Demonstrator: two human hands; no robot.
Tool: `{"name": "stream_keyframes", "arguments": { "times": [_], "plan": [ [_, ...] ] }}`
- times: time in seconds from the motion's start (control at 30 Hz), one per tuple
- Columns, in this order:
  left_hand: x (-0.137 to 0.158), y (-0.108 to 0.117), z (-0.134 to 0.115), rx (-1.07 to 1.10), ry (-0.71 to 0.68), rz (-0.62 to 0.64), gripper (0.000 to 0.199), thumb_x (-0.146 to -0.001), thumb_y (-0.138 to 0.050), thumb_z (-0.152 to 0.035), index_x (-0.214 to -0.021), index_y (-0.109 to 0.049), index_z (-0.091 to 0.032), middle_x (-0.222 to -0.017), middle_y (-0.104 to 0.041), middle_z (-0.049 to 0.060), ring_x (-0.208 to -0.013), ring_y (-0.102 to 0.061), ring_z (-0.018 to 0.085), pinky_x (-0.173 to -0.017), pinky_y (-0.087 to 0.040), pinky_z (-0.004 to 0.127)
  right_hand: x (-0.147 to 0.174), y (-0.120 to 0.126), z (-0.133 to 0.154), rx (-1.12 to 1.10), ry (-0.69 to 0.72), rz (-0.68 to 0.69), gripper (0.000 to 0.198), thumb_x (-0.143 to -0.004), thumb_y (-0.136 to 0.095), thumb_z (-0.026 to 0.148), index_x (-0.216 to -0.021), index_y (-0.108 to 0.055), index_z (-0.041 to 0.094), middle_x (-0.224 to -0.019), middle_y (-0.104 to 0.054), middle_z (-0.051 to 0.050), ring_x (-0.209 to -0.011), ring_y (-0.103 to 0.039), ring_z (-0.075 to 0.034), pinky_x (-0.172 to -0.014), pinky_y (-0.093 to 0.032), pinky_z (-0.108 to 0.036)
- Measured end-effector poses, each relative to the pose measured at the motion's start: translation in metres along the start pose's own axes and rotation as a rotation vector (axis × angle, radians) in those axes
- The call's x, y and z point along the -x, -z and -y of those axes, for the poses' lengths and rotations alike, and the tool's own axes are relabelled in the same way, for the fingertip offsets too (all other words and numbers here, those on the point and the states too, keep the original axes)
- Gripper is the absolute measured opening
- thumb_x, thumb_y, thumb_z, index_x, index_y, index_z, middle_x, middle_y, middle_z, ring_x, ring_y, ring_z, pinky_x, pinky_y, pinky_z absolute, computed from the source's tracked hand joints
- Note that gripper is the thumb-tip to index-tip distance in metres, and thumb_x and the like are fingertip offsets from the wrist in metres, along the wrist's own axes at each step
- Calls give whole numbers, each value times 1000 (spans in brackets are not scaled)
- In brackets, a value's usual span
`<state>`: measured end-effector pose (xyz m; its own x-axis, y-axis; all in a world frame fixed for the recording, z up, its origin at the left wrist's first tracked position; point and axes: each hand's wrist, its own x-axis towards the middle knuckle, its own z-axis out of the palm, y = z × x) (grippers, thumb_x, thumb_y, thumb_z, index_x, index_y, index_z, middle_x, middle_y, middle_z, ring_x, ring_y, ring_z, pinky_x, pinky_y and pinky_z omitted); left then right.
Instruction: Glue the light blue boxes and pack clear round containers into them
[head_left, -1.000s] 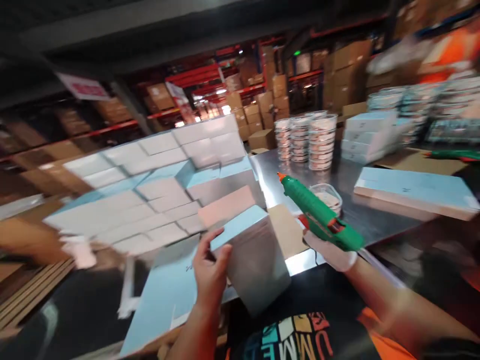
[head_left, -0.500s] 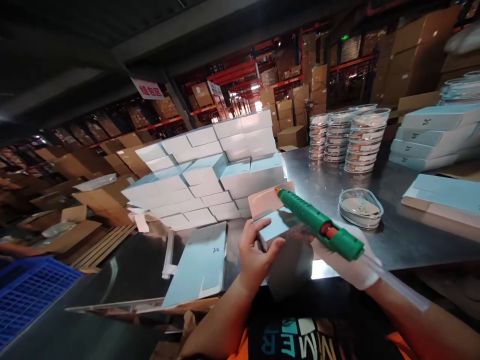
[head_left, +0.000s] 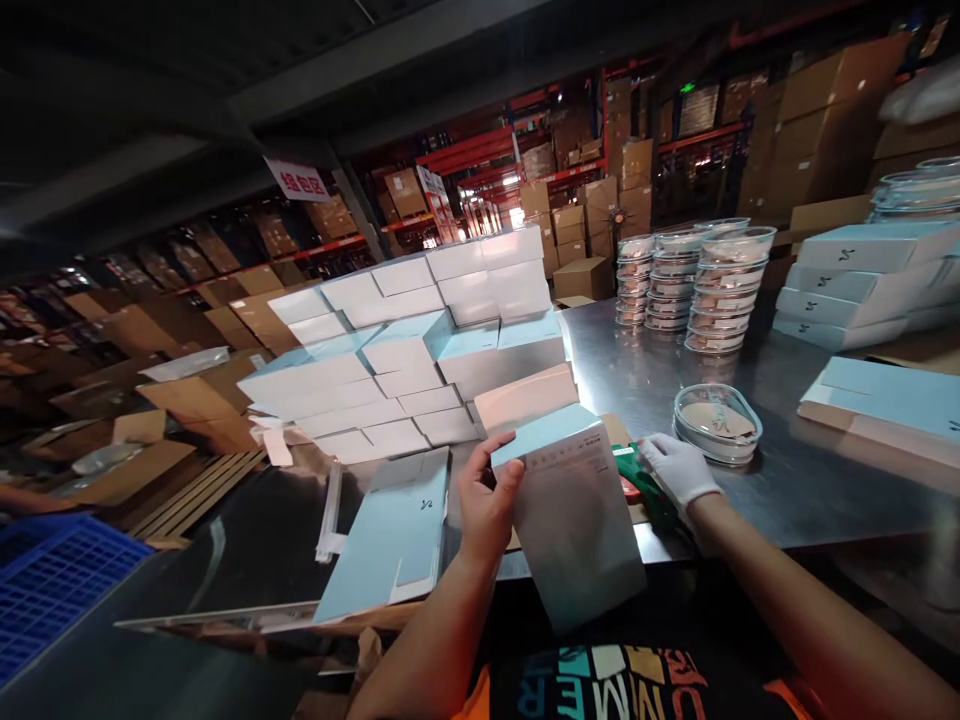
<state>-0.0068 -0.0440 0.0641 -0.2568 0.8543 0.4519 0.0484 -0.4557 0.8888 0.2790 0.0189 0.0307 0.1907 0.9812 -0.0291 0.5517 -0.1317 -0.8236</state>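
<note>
My left hand (head_left: 484,510) grips a box (head_left: 577,530) at its upper left corner, thumb on the near face and fingers around the side. The box stands tilted, with a pale blue upper face and a shadowed near face that carries small print. Behind it a pinkish-white flap (head_left: 525,400) sticks up. Just right of the box, my right hand (head_left: 679,468), in a white glove, is closed on a green glue gun (head_left: 660,508), held low at the table. Part of the gun is hidden behind the box and the glove.
White and pale blue boxes (head_left: 412,350) form a stacked wall ahead. Oval clear containers (head_left: 716,425) stand on the metal table (head_left: 810,490), with taller stacks (head_left: 727,290) behind. A flat blue box (head_left: 390,535) lies left; more boxes (head_left: 847,290) are stacked right. A blue crate (head_left: 60,590) sits far left.
My right hand has brought the glue gun down from above the flap to the table, right of the box. My left hand has tilted the box so its printed face shows.
</note>
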Motion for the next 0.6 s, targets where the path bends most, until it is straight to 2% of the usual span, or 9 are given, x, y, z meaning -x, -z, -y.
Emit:
{"name": "stream_keyframes", "arguments": {
  "times": [0.07,0.17,0.23,0.3,0.37,0.43,0.5,0.6],
  "plan": [
    [0,-4,-1,15,-5,41,70,-77,-83,-76,-116,-78,-18,-88,-76,7,-72,-67,21,-63,-52,30,11,2,12,-199,135,10,54,-101,-49,65,-114,-73,19,-101,-80,-12,-94,-76,-25,-82,-63,-36],
    [3,-11,-7,-9,-112,143,65,-78,-83,-76,-111,-81,-20,-96,-77,9,-85,-72,25,-73,-56,33,35,4,44,-538,417,123,67,-98,-55,69,-144,-63,22,-124,-78,-12,-109,-76,-27,-94,-63,-41],
    [5,-15,-8,-48,-196,203,62,-81,-80,-77,-108,-81,-20,-102,-77,10,-96,-73,27,-82,-58,36,46,6,62,-536,513,177,64,-96,-63,64,-145,-64,22,-129,-77,-11,-120,-73,-29,-104,-60,-44],
    [6,-17,-5,-60,-254,205,61,-82,-78,-77,-103,-78,-20,-111,-75,12,-106,-74,29,-90,-59,39,50,10,68,-460,557,226,64,-93,-68,63,-142,-66,20,-136,-74,-13,-132,-68,-33,-113,-56,-50],
    [5,-17,1,0,-284,157,58,-83,-81,-75,-100,-71,-21,-120,-74,14,-114,-74,30,-96,-59,41,48,15,61,-395,631,260,75,-85,-78,69,-140,-66,19,-149,-67,-18,-145,-60,-38,-120,-50,-54],
    [3,-16,8,94,-330,120,57,-81,-86,-70,-104,-65,-23,-117,-75,11,-115,-76,29,-98,-59,43,45,18,46,-321,736,263,78,-78,-88,67,-135,-68,19,-165,-53,-21,-156,-49,-40,-125,-45,-55],
    [-1,-13,11,117,-410,170,50,-85,-87,-63,-108,-66,-24,-109,-76,8,-114,-77,28,-100,-60,44,46,20,32,-272,856,247,60,-85,-88,57,-131,-72,21,-174,-43,-20,-162,-42,-36,-129,-41,-55],
    [-5,-8,10,26,-564,326,35,-95,-79,-58,-105,-78,-24,-110,-78,10,-120,-75,29,-107,-59,50,55,19,25,-294,1003,249,30,-102,-73,37,-131,-75,27,-175,-43,-13,-162,-44,-28,-131,-40,-51]
  ]
}}
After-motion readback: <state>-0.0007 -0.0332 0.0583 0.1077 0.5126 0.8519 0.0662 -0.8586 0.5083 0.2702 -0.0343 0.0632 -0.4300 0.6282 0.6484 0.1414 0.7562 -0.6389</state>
